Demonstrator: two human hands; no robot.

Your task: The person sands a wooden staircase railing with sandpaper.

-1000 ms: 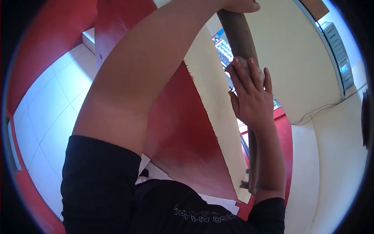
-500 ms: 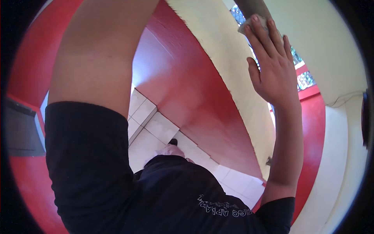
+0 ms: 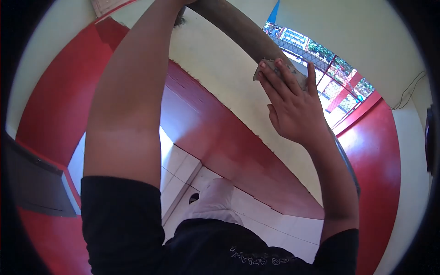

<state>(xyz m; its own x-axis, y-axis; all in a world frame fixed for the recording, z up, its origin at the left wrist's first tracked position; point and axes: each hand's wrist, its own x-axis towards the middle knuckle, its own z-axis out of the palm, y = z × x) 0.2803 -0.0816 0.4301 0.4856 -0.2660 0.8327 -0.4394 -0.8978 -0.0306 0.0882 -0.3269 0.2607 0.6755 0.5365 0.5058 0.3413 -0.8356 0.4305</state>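
A dark curved rail (image 3: 238, 28) slants from the top edge down to the right. My right hand (image 3: 295, 107) holds a worn grey-brown sheet (image 3: 261, 71) against the rail's side. Its fingers lie stretched and spread over the sheet, and the thumb stands apart. My left arm reaches up to the top edge, where only the base of my left hand (image 3: 183, 2) shows beside the rail's upper end. The left fingers are outside the view, so what they hold is hidden.
Below the rail stands a cream and red wall (image 3: 220, 119). White floor tiles (image 3: 261, 206) with a step lie beneath. A barred window (image 3: 337, 82) is at the upper right, near a wire (image 3: 407, 94) on the wall. A grey panel (image 3: 36, 183) is at the left.
My right hand and the sheet now appear lower and further left. The view has shifted, bringing more of the rail and window into sight. My left arm appears lower, with its wrist area now showing.
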